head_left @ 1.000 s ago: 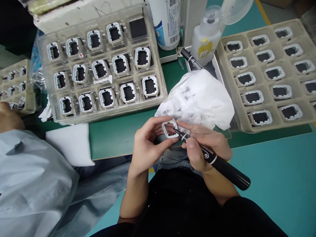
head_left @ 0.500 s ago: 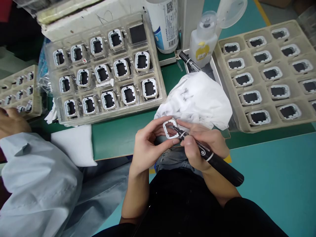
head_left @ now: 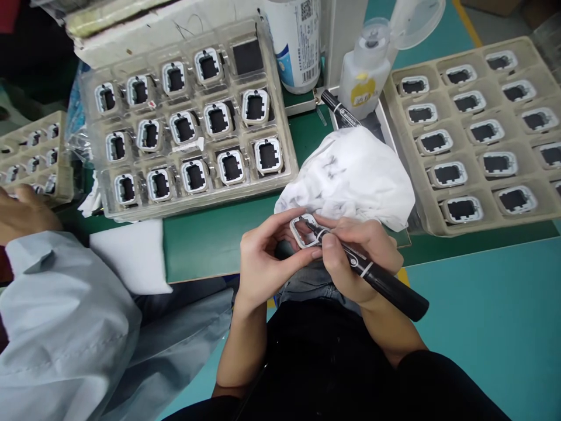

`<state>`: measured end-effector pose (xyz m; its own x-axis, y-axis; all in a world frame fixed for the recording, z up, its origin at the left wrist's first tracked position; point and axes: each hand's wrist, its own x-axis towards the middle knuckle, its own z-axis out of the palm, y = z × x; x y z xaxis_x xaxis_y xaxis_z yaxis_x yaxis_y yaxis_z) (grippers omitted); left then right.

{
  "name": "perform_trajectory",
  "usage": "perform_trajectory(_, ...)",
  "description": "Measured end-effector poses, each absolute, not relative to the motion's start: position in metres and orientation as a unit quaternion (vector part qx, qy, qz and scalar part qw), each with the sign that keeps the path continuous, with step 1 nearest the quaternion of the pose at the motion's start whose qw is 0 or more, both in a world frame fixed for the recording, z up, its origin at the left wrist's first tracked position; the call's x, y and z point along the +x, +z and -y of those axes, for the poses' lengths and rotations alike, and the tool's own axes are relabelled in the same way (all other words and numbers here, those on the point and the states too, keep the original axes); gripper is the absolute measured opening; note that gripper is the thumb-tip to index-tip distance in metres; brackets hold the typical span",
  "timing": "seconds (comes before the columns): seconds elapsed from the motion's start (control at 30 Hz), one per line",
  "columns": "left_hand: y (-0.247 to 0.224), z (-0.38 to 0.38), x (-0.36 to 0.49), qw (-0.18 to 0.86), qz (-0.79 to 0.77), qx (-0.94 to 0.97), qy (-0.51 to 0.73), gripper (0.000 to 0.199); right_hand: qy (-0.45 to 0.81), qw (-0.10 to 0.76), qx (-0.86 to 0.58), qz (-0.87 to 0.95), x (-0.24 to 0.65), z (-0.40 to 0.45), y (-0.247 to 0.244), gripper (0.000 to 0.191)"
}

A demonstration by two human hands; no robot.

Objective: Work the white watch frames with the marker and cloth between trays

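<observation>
Head view: the left hand [head_left: 263, 257] is clamped on a small white frame [head_left: 294, 231], held between thumb and fingers above the near edge of the green desk [head_left: 193, 254]. The right hand [head_left: 362, 254] is closed round a black marker [head_left: 374, 275], its tip over the frame's opening.

Just beyond the hands a crumpled white cloth [head_left: 350, 175] with dark smudges takes up the space between the left tray [head_left: 210, 199] and the right tray [head_left: 504, 222]. Similar frames sit in the cells of both; the left tray's far right cell shows a black square. Behind the cloth are a second marker [head_left: 340, 108], a squeeze bottle [head_left: 363, 79] and a large white bottle [head_left: 298, 47]. A white pad [head_left: 134, 257] overhangs the desk edge, near a co-worker's sleeve [head_left: 79, 304] and hand [head_left: 33, 213].

The large bottle carries a QR code, a barcode and a blue patch; its print is too small to read. The squeeze bottle's yellow label bears blurred characters, and the lettering on both markers is illegible.

The cloth covers the second marker's lower end. The right tray and the co-worker's hand are cut off by the picture's edges. Whether the marker tip touches the frame cannot be told.
</observation>
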<state>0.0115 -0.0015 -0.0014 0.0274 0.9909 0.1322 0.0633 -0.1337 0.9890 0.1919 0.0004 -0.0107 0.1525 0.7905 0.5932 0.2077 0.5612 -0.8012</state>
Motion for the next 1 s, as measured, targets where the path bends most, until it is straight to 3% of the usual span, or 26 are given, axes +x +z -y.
perform_trajectory(0.27,-0.006,0.002,0.011,0.453,-0.468,0.562,0.51,0.063,0.231,0.657,-0.394,0.6,0.19,-0.001,-0.013,0.015)
perform_trajectory(0.43,-0.009,0.001,0.009,0.436,-0.482,0.576,0.497,0.058,0.232,0.688,-0.334,0.601,0.19,-0.004,-0.011,0.024)
perform_trajectory(0.6,-0.009,0.001,0.007,0.431,-0.486,0.585,0.485,0.064,0.271,0.646,-0.34,0.627,0.196,-0.001,-0.007,0.023)
perform_trajectory(0.87,-0.003,0.002,0.003,0.411,-0.489,0.633,0.437,0.072,0.241,0.693,-0.321,0.599,0.192,-0.002,-0.013,0.025)
perform_trajectory(1.0,-0.002,0.002,0.003,0.407,-0.5,0.633,0.43,0.071,0.259,0.647,-0.339,0.632,0.2,-0.001,-0.008,0.019)
